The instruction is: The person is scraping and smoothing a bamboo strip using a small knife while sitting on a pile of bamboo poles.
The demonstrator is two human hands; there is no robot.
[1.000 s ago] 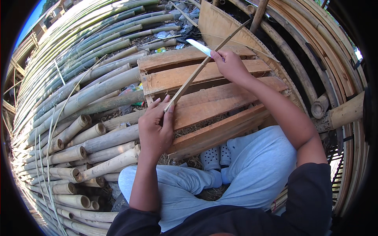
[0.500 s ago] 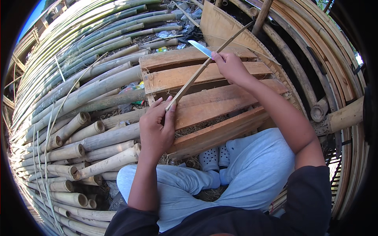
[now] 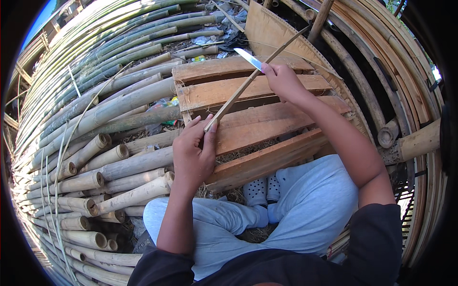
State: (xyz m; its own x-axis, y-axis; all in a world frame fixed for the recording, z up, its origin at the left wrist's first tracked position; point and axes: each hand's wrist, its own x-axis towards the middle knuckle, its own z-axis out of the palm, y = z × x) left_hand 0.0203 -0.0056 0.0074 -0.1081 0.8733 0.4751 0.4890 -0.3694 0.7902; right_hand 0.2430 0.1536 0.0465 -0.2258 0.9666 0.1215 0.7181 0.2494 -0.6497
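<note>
My left hand (image 3: 194, 145) pinches the near end of a long, thin bamboo strip (image 3: 234, 99), which slants up and away to the right over a low wooden slatted bench (image 3: 267, 126). In my right hand (image 3: 282, 82) is a knife (image 3: 248, 59), its bright blade pointing up to the left and lying against the strip. The knife's handle is hidden inside my closed fingers. The strip's far end reaches past the bench, over a curved tan sheet (image 3: 267, 31).
Stacked bamboo poles (image 3: 109, 102) fill the left side. More poles and long slats (image 3: 405, 62) curve along the right. Plastic litter (image 3: 164, 114) lies between poles and bench. My legs (image 3: 305, 209) are folded close to the bench's near edge.
The view has shifted slightly. The knife has moved a little along the strip toward its far end, while both hands keep their hold.
</note>
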